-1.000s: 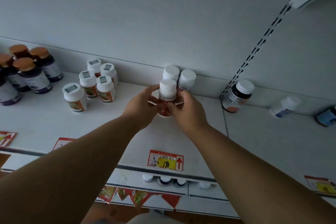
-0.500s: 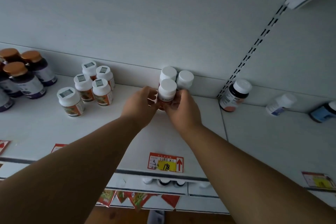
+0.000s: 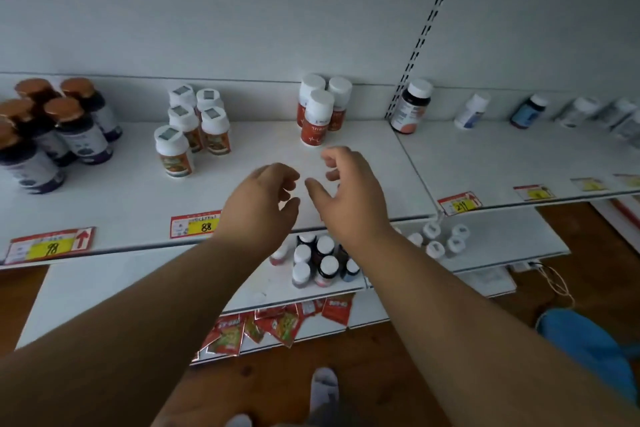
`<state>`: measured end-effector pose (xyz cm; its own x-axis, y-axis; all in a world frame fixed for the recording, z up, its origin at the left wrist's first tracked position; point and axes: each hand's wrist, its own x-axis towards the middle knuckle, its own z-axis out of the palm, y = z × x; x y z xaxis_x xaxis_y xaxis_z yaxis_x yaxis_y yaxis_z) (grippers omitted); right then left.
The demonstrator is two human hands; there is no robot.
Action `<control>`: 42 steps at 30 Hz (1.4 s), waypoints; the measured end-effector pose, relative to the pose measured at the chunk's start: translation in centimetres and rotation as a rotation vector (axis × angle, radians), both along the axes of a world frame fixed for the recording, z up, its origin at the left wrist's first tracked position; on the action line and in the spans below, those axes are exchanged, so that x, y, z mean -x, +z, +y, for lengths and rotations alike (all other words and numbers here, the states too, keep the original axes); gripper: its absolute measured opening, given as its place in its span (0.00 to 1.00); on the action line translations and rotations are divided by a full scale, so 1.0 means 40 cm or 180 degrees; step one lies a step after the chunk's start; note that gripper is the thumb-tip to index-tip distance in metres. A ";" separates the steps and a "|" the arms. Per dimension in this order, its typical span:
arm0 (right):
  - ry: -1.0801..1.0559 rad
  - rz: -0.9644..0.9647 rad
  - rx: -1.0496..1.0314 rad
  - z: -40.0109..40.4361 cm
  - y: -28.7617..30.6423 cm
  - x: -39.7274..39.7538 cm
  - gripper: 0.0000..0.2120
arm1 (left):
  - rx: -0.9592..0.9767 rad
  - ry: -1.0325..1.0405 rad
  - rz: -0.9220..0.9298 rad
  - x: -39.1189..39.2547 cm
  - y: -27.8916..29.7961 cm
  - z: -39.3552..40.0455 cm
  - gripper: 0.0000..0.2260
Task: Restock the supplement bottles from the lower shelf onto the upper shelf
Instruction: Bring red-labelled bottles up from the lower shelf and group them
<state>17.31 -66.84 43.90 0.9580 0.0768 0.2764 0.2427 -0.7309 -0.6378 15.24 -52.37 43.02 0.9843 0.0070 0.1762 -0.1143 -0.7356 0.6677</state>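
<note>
Three red-labelled, white-capped supplement bottles stand on the upper shelf by the back wall; the front bottle is upright, apart from both hands. My left hand and my right hand hover empty over the shelf's front part, fingers loosely curled and apart. On the lower shelf, a cluster of several white-capped bottles shows between my forearms, partly hidden by them.
Dark bottles with copper caps fill the upper shelf's far left, with white orange-labelled bottles beside them. A dark bottle stands past the slotted upright, more bottles further right. Price tags line the shelf edge. A blue object lies on the wooden floor.
Both hands let go of the front red-labelled bottle and drew back toward me and down. The view tilted downward, bringing the lower shelf and floor into sight.
</note>
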 end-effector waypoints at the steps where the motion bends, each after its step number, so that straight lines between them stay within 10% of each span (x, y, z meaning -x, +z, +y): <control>1: 0.0036 -0.0037 0.0015 0.006 -0.001 0.025 0.20 | -0.0065 -0.0041 -0.0002 0.029 0.001 0.010 0.16; 9: 0.0410 0.0231 0.0036 -0.027 -0.115 0.164 0.17 | -0.0386 -0.0018 0.0101 0.190 -0.083 0.013 0.13; 23: 0.0651 0.1323 0.1002 -0.102 -0.793 0.065 0.24 | -0.1183 -0.0211 0.1484 0.124 -0.775 -0.082 0.23; 42: 0.0360 0.0733 0.1279 -0.031 -0.994 -0.077 0.17 | 0.0690 0.0371 0.1775 -0.055 -1.053 -0.063 0.30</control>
